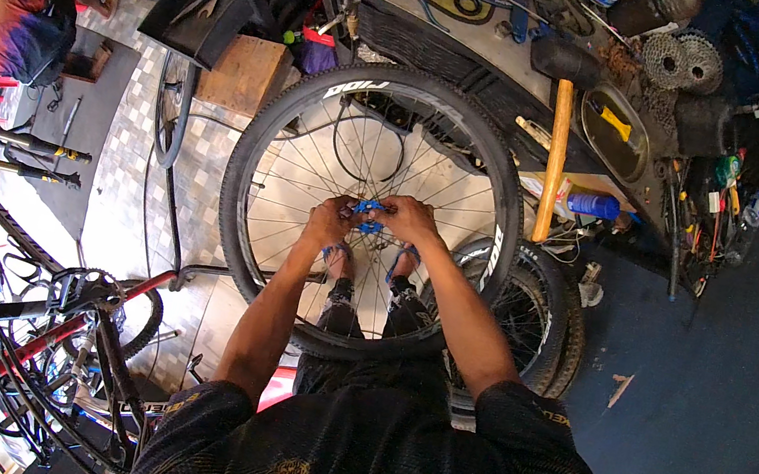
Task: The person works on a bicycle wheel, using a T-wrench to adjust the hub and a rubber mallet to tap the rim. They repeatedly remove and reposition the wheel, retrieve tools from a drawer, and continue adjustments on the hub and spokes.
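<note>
A bicycle wheel (237, 181) with a black tire and thin spokes is in front of me, above my feet. At its middle is a blue hub (368, 227). My left hand (331, 222) is closed, its fingers pinching at the hub's left side. From the right, my right hand (409, 220) is also closed at the hub, thumb and fingers bent together close to the left hand's fingertips. The fingers partly cover the hub, and any small part between them is too small to make out.
A workbench (522, 64) along the far side carries tools, a mallet (555, 156) with a wooden handle, an oval tray (638, 166) and cassettes (683, 59). More wheels (566, 346) lie at right. A red and black bicycle frame (40, 350) stands at left; another person (14, 36) is beyond.
</note>
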Demonstrator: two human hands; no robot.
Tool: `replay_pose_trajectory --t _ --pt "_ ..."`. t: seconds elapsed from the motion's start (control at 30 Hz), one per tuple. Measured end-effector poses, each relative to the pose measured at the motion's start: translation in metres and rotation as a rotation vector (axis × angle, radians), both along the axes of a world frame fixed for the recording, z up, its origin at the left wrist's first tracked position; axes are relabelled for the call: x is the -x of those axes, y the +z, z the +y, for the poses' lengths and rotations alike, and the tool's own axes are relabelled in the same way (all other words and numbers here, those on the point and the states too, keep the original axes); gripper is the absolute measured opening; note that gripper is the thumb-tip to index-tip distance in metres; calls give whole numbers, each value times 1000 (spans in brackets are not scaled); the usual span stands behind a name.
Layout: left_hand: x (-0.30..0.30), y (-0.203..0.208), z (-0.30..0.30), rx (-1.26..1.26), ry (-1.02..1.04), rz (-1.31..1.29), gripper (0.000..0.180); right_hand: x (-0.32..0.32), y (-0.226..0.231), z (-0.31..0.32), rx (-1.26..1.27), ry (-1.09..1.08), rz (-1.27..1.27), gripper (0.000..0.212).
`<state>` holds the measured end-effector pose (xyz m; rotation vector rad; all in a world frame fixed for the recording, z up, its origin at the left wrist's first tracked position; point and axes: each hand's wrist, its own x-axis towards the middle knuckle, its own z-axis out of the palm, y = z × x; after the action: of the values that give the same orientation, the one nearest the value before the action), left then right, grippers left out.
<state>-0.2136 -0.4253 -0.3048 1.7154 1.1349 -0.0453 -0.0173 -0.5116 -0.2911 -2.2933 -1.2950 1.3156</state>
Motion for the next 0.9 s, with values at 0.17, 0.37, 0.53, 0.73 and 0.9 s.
replay_pose_trajectory --t 0.17,0.37,0.53,0.73,0.9 --pt "3 -18 4 38 -6 -15 45 -2 -9 5 90 -27 112 56" --pt "3 -37 6 -27 -67 -49 44 -2 -6 9 110 -38 106 58" --pt "1 -50 10 -33 -150 -8 44 1 -3 13 143 -7 61 57" --pt "-1 -71 14 -133 -280 24 39 9 -10 9 98 -23 -39 51" --pt "11 -54 20 33 -246 -58 27 2 -14 2 -24 50 103 54"
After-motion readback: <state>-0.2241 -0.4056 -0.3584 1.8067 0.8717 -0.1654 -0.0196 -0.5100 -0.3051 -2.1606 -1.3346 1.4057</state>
